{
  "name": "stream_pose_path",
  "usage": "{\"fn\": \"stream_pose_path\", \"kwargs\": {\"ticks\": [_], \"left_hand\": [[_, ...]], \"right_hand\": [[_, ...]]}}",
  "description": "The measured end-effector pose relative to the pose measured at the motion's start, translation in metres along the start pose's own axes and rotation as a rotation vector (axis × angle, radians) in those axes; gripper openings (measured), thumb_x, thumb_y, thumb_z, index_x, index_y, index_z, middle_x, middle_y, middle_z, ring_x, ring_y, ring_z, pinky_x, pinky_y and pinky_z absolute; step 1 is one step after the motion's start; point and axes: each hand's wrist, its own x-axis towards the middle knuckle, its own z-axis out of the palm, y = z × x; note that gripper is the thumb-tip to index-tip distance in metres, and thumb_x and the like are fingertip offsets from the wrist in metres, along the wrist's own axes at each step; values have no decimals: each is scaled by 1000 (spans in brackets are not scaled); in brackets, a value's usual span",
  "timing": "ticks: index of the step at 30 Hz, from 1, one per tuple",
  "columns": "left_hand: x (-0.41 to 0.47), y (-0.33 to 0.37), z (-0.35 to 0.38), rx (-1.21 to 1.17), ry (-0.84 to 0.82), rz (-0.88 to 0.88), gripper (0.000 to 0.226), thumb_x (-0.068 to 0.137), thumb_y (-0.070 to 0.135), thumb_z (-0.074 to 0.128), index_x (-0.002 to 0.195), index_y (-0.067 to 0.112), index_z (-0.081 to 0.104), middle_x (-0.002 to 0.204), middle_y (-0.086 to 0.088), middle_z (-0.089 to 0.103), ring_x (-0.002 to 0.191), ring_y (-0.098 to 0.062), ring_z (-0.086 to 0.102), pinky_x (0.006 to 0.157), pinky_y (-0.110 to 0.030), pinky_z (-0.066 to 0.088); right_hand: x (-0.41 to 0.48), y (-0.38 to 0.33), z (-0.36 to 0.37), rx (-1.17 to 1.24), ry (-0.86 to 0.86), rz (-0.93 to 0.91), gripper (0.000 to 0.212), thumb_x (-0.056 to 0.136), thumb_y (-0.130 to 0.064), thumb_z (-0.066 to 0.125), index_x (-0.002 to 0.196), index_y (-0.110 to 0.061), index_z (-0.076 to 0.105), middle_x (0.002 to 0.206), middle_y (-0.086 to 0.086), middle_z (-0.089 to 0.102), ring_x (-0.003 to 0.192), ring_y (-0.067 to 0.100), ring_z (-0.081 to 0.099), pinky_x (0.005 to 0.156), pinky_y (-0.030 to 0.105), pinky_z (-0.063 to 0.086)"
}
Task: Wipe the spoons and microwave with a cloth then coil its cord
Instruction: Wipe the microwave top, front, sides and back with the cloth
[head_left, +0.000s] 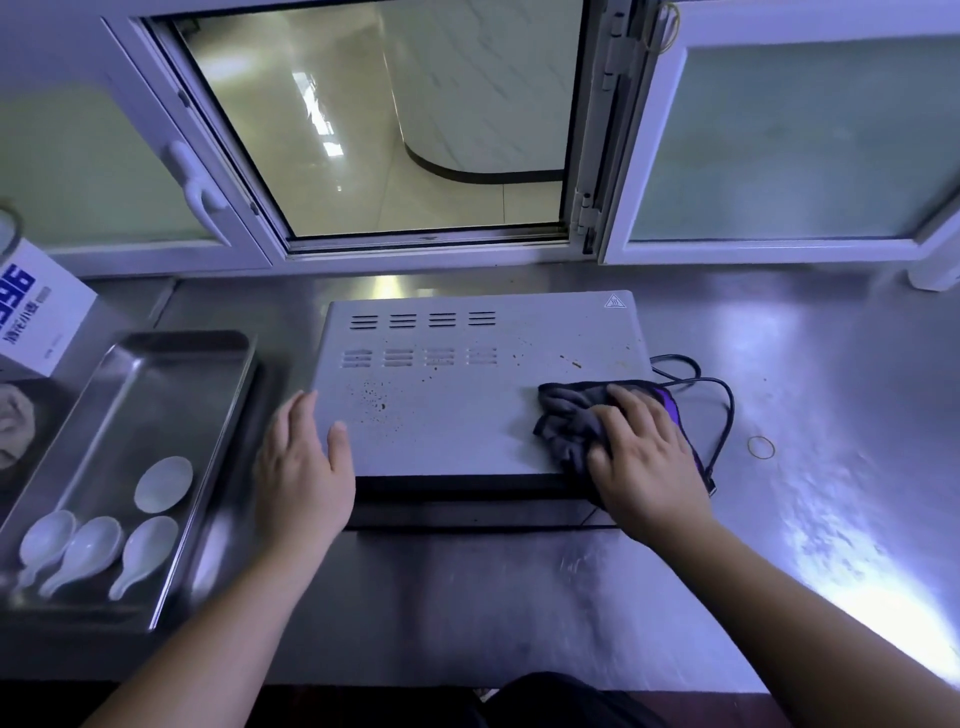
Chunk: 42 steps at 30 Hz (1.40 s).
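Steel counter (779, 364), box (36, 317) marked "96", left hand (304, 467) flat on microwave (457, 405), right hand (644, 457) spread, pressing cloth (566, 415)

Steel counter (779, 364) under open window (395, 130); frosted panes (789, 145) either side of window; glossy tiled floor (322, 171) seen through it.

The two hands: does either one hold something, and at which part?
Neither grips anything. The right hand presses the cloth flat onto the microwave top; the left hand rests on its left edge.
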Motion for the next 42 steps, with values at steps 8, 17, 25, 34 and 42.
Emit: {"fn": "stream_pose_path", "kwargs": {"ticks": [8, 17, 25, 34, 42], "left_hand": [[0, -6, 1, 2, -58, -108, 53, 106, 35, 43, 154, 13, 38, 162, -7, 36, 145, -33, 40, 115, -49, 38], [3, -2, 6, 84, -135, -98, 60, 107, 41, 35, 158, 10, 32, 165, -10, 33, 151, -30, 32, 119, -49, 33], [2, 1, -3, 217, -178, 7, 71, 101, 55, 26, 157, 13, 37, 165, -8, 35, 152, -28, 33, 117, -49, 35], [-12, -2, -7, 249, -207, 55, 74, 98, 59, 26, 156, 17, 40, 165, -4, 36, 152, -26, 34, 118, -46, 35], [17, -6, -7, 180, -235, 151, 75, 98, 61, 23, 159, 19, 36, 167, -3, 33, 153, -23, 31, 120, -43, 31]], "right_hand": [[94, 17, 1, 94, -139, 38, 32, 99, -30, 34, 123, -15, 49, 159, 12, 38, 148, 32, 25, 120, 53, 24], [68, -4, -8, 32, -317, -221, 57, 96, -36, 31, 150, -21, 36, 169, -2, 21, 158, 24, 8, 127, 44, 12], [48, 24, -15, -60, -308, -364, 59, 96, -44, 24, 150, -30, 41, 168, -8, 24, 157, 16, 13, 126, 36, 11], [140, -12, 8, 4, -232, -24, 49, 103, -38, 30, 149, -25, 35, 170, -1, 16, 158, 26, 7, 127, 46, 7], [84, -79, 23, -35, -336, -308, 68, 95, -52, 21, 155, -24, 36, 170, -3, 20, 158, 25, 9, 127, 46, 11]]}}
